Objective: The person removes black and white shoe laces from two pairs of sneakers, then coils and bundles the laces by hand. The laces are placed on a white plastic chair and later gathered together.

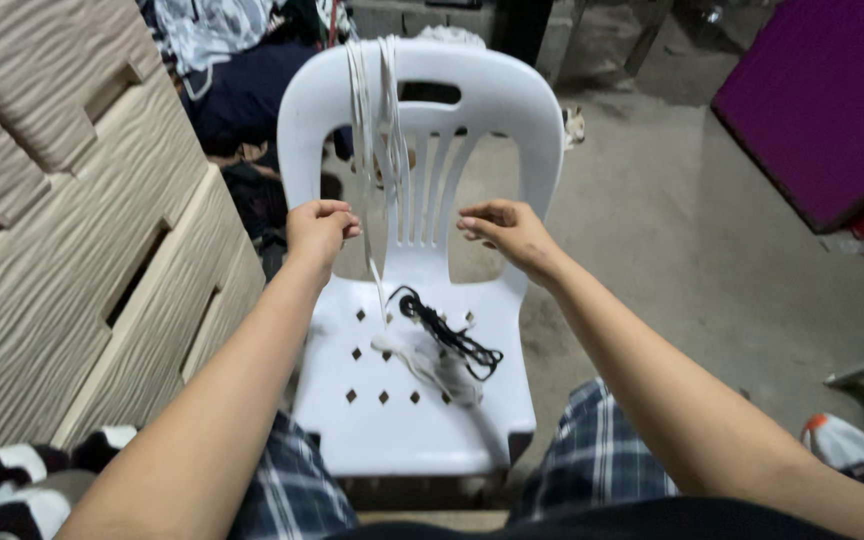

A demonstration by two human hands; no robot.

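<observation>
- White flat cords (377, 110), thin and ribbon-like, hang in several loops over the top rail of the white moulded plastic chair (512, 110) in front of me, draped down its slatted back towards the seat.
- My left hand (318, 228) is closed in a loose fist beside the hanging strands, at the left side of the chair back; I judge it pinches one strand that runs down to the seat, though the grip itself is hidden by my fingers.
- My right hand (505, 228) hovers at the right side of the back, fingers curled narrow and thumb tucked in; I cannot tell whether it holds anything.
- On the seat, near its middle, lies a black braided lace (452, 340), coiled loosely, touching a crumpled heap of white cord (432, 365) just beside it.
- I judge I am partway through sorting the cords strand by strand; the next pull calls for a light, straight draw so the loops do not slip off the rail.
- The seat is smooth, glossy, pierced with small diamond holes.
- A beige wood-grain drawer unit (72, 230) stands to the left of the chair, on a grey concrete floor (672, 240).
</observation>
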